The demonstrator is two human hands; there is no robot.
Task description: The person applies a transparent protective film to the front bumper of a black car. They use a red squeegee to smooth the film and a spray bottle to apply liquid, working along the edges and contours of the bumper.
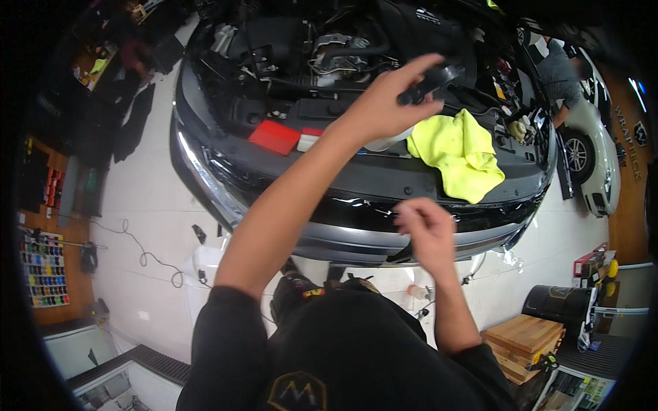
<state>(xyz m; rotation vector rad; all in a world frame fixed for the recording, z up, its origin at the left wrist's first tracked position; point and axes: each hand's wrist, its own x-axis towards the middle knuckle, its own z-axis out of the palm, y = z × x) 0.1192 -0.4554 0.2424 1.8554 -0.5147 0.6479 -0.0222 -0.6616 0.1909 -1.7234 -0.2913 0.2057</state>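
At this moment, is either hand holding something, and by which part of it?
The left hand holds a dark object around its body; blur hides exactly where. Nothing shows in the right hand.

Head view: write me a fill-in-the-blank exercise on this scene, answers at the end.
1. The dark object over the engine bay is held in the person's ____ hand.
2. The hand closer to the person's body is the ____ one.
3. The largest flat piece left of the yellow cloth is ____.
4. The crate at lower right is made of ____.

Missing words: left; right; red; wood.
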